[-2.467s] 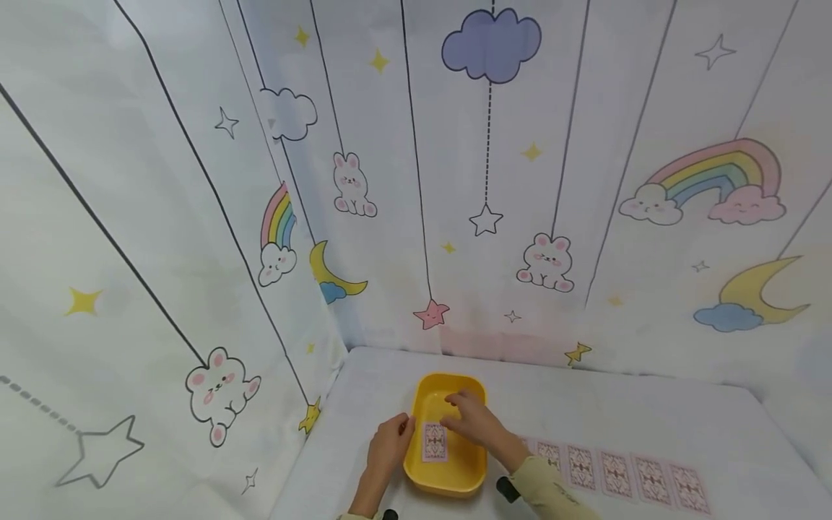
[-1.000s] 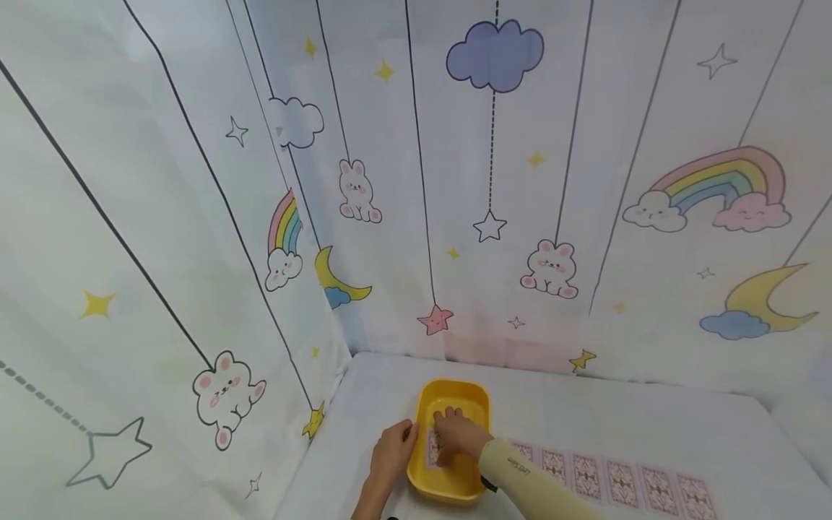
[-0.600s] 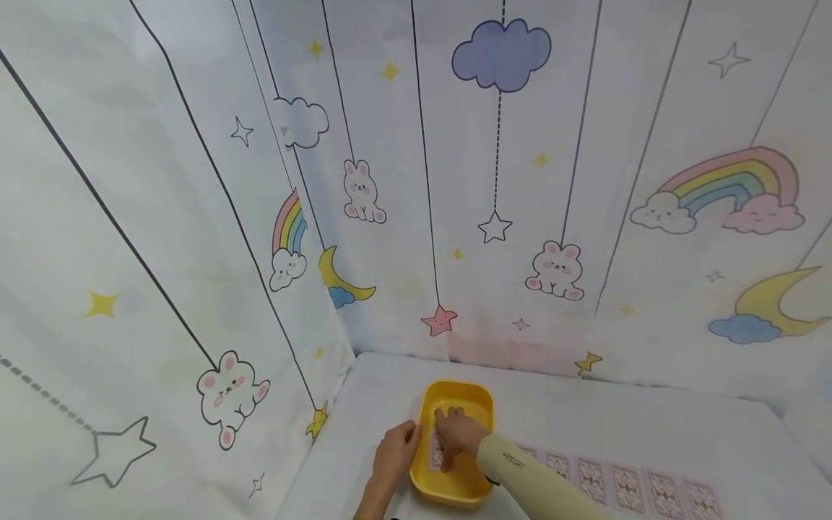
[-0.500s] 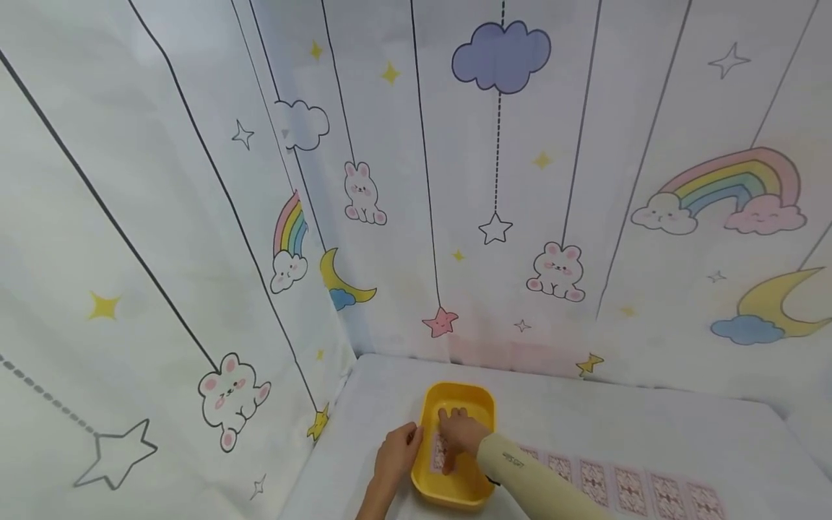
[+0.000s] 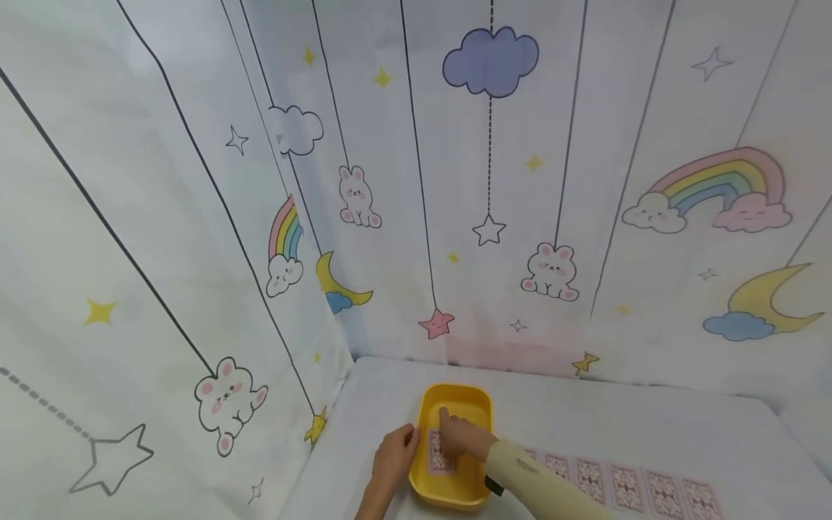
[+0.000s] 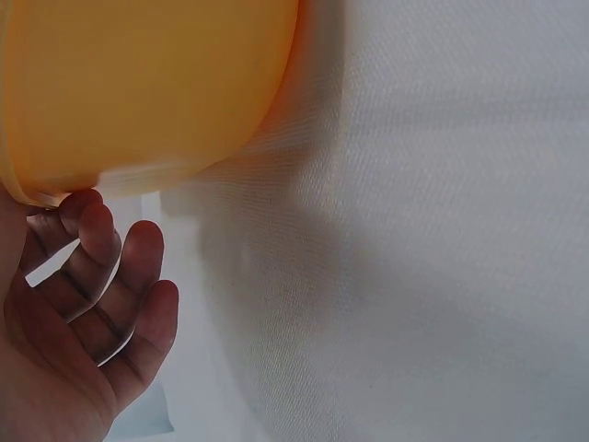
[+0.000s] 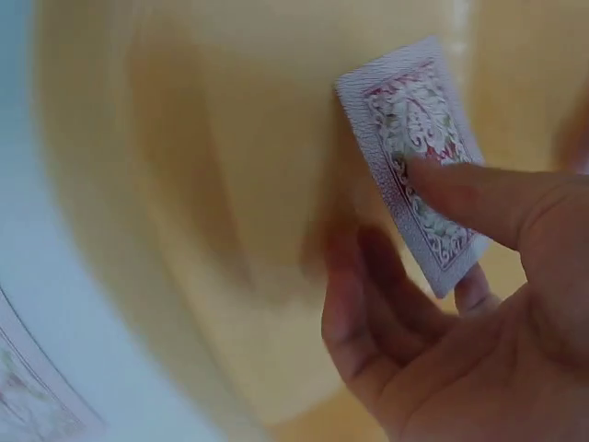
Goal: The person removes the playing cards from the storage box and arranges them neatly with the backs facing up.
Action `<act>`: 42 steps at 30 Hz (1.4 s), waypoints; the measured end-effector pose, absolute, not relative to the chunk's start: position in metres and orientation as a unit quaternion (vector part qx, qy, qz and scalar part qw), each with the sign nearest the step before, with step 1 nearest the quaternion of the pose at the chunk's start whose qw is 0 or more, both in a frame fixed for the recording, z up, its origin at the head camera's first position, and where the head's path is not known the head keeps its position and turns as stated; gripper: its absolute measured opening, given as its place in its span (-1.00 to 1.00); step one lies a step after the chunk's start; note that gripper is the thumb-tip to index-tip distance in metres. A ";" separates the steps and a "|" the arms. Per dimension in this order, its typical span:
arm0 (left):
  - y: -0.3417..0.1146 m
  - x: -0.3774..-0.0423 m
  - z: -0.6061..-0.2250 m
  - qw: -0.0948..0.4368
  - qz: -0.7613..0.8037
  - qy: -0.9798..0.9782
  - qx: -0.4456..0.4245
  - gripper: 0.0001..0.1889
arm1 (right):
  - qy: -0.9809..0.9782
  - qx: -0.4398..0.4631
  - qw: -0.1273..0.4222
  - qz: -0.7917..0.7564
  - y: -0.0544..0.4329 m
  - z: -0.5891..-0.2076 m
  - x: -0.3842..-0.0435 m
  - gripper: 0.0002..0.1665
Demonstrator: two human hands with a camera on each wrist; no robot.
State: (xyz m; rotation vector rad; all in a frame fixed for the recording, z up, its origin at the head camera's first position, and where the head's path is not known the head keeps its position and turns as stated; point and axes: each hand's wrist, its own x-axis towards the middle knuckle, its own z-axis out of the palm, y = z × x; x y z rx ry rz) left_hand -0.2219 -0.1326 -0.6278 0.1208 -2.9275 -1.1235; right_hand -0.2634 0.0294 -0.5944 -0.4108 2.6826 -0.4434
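Observation:
A yellow plastic tray (image 5: 448,500) stands on the white table in front of me. My left hand (image 5: 393,453) grips its left rim; in the left wrist view the index fingertip touches the yellow tray (image 6: 138,83) under the rim while the other fingers curl loosely below. My right hand (image 5: 463,438) is inside the tray, holding a pink-patterned playing card (image 5: 440,456), back side up. In the right wrist view the thumb lies across the playing card (image 7: 412,115), with fingers of the right hand (image 7: 460,341) behind and beneath it. The card's underside is hidden.
A row of several face-down playing cards (image 5: 627,487) lies on the table right of the tray, partly covered by the right sleeve (image 5: 529,477). A white cloth (image 5: 546,130) printed with rainbows, moons and rabbits hangs behind the table and at the left.
My right hand has gone from open fingers over the tray down onto the card, and now pinches it, uncovering more of its back. The left hand stays at the rim.

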 end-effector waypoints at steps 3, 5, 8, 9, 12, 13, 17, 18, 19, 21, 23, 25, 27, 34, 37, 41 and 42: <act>-0.132 -0.221 -0.630 -0.005 -0.356 -0.933 0.043 -0.66 | 0.928 -0.139 0.217 -0.271 0.042 -0.600 -0.263 -0.31; -0.132 -0.220 -0.630 -0.003 -0.356 -0.933 0.043 -0.67 | 0.908 -0.148 0.216 -0.327 0.053 -0.602 -0.262 -0.48; -0.132 -0.219 -0.630 -0.003 -0.355 -0.934 0.045 -0.68 | 0.887 -0.161 0.210 -0.378 0.066 -0.599 -0.260 -0.63; -0.132 -0.219 -0.631 -0.002 -0.355 -0.934 0.044 -0.68 | 0.881 -0.164 0.211 -0.390 0.070 -0.597 -0.260 -0.65; -0.132 -0.220 -0.631 0.000 -0.356 -0.934 0.043 -0.69 | 0.867 -0.176 0.206 -0.417 0.080 -0.588 -0.260 -0.65; -0.132 -0.220 -0.631 0.001 -0.355 -0.934 0.043 -0.68 | 0.865 -0.179 0.204 -0.423 0.083 -0.585 -0.260 -0.64; -0.133 -0.221 -0.631 0.010 -0.355 -0.934 0.034 -0.67 | 0.856 -0.176 0.192 -0.447 0.096 -0.571 -0.263 -0.62; -0.133 -0.221 -0.631 0.011 -0.356 -0.934 0.031 -0.67 | 0.856 -0.173 0.187 -0.450 0.101 -0.568 -0.263 -0.61; -0.134 -0.221 -0.631 0.013 -0.357 -0.934 0.028 -0.67 | 0.855 -0.171 0.181 -0.455 0.105 -0.564 -0.264 -0.61; -0.134 -0.221 -0.630 0.015 -0.357 -0.934 0.023 -0.67 | 0.853 -0.174 0.165 -0.463 0.115 -0.558 -0.264 -0.60; -0.134 -0.221 -0.630 0.014 -0.357 -0.934 0.023 -0.66 | 0.852 -0.176 0.154 -0.468 0.126 -0.553 -0.264 -0.59; -0.134 -0.221 -0.629 0.015 -0.357 -0.934 0.023 -0.66 | 0.851 -0.176 0.145 -0.473 0.136 -0.551 -0.263 -0.59; -0.134 -0.221 -0.629 0.013 -0.357 -0.934 0.025 -0.66 | 0.852 -0.174 0.139 -0.474 0.146 -0.549 -0.261 -0.59; -0.134 -0.220 -0.625 0.010 -0.355 -0.934 0.021 -0.65 | 0.852 -0.169 0.134 -0.477 0.181 -0.546 -0.255 -0.56; -0.135 -0.219 -0.624 0.009 -0.359 -0.933 0.017 -0.65 | 0.857 -0.172 0.127 -0.470 0.195 -0.545 -0.253 -0.56; -0.134 -0.218 -0.625 0.014 -0.358 -0.933 0.010 -0.66 | 0.862 -0.179 0.116 -0.460 0.215 -0.544 -0.251 -0.55; -0.135 -0.219 -0.626 0.015 -0.357 -0.934 0.010 -0.65 | 0.863 -0.181 0.113 -0.458 0.220 -0.544 -0.251 -0.54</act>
